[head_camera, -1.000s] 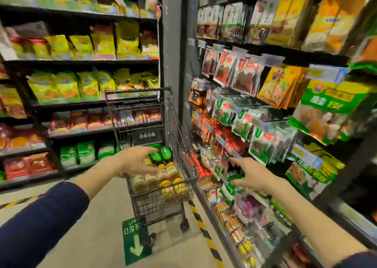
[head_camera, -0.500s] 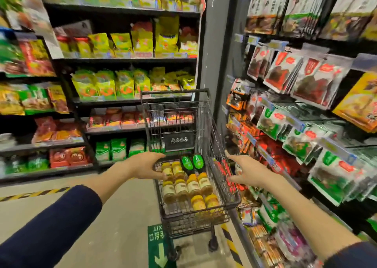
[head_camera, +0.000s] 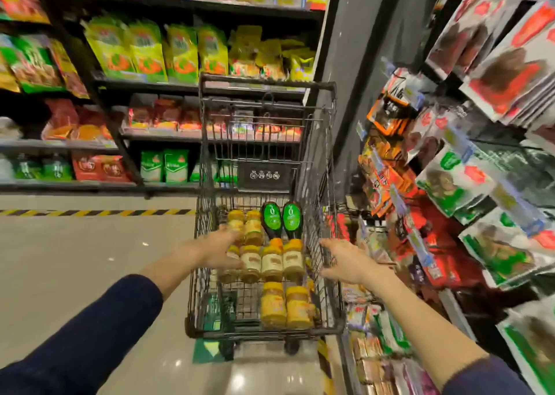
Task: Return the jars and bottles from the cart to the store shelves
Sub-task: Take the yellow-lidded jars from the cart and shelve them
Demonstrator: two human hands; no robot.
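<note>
While the cart [head_camera: 264,332] stands in the aisle, our left hand [head_camera: 210,252] hovers over the jars [head_camera: 271,264] inside it, fingers loosely spread, holding nothing (it is blurred). Our right hand [head_camera: 345,262] is open at the cart's right wall. Two bottles [head_camera: 280,220] lie behind the jars.

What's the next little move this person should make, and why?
Probably close the left hand on the yellow-lidded jar beside its fingers. That hand hovers open over the cart, holding nothing; the right hand is open by the cart's right side.
</note>
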